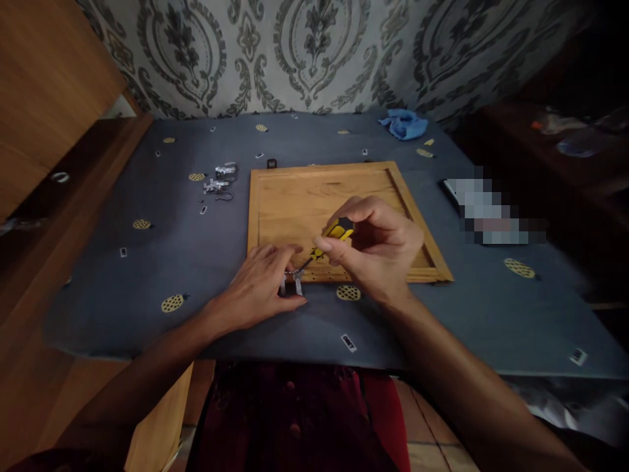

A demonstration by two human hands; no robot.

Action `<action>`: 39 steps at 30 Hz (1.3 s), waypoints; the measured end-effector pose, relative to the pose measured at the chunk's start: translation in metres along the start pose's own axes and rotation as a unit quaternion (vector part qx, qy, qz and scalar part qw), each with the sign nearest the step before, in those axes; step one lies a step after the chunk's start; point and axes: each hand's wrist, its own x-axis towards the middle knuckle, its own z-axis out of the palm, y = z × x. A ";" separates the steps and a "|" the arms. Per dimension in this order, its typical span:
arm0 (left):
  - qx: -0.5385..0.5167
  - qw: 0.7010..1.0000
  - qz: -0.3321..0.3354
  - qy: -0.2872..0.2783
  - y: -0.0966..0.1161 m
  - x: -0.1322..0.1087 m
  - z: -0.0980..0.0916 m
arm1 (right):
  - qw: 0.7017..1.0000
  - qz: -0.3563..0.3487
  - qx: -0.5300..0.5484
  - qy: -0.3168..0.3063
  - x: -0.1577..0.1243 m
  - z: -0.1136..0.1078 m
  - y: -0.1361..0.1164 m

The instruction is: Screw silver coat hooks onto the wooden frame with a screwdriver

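Note:
My right hand is closed around the handle of a yellow-and-black screwdriver. The screwdriver slants down to the left, and its tip meets a small silver metal latch at the near left edge of a framed wooden panel. With thumb and fingers on either side, my left hand grips the latch against that edge. Part of the latch is hidden behind the fingers, and I cannot make out a screw under the tip. The panel lies flat on a grey cloth with pineapple prints.
Silver latches with wire loops lie left of the panel. A small dark buckle-like piece is by its far left edge. A crumpled blue cloth sits at the back right, and a pixelated dark-edged object lies to the right.

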 end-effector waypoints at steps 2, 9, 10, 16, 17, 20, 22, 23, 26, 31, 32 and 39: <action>0.000 1.000 0.000 0.000 0.000 0.000 0.000 | 1.000 0.004 0.001 0.021 -0.001 -0.001 -0.002; 0.007 1.000 0.002 -0.003 0.001 0.001 -0.001 | 0.999 0.029 0.017 -0.003 -0.002 -0.001 -0.001; 0.008 1.000 0.001 -0.004 0.001 0.001 -0.001 | 0.999 0.029 0.019 -0.010 -0.003 0.000 0.000; 0.011 1.000 -0.001 -0.009 0.002 0.001 -0.002 | 0.999 0.045 0.003 -0.016 -0.003 0.001 0.000; 0.011 1.000 -0.002 -0.010 0.002 0.001 -0.002 | 0.999 0.045 0.003 -0.017 -0.003 0.001 0.001; 0.013 1.000 -0.002 -0.010 0.001 0.001 -0.001 | 0.999 0.033 0.010 -0.019 -0.003 0.001 0.001; 0.014 1.000 0.002 -0.006 0.001 0.001 0.000 | 0.999 0.027 0.008 -0.018 -0.003 0.001 0.001; 0.014 1.000 0.005 -0.004 0.001 0.001 0.000 | 0.999 0.027 0.004 -0.018 -0.004 0.001 0.002; 0.010 1.000 0.009 -0.007 0.000 0.001 0.000 | 0.999 0.031 -0.011 -0.017 -0.004 0.001 0.002; 0.011 1.000 0.006 -0.008 0.001 0.001 -0.001 | 0.999 0.034 -0.006 -0.024 -0.003 0.001 0.004; 0.012 1.000 0.006 -0.007 0.001 0.001 -0.001 | 0.999 0.040 0.001 -0.028 -0.003 0.000 0.003; 0.017 1.000 -0.002 -0.004 0.001 0.001 -0.001 | 0.983 0.096 0.076 -0.138 0.006 -0.009 -0.004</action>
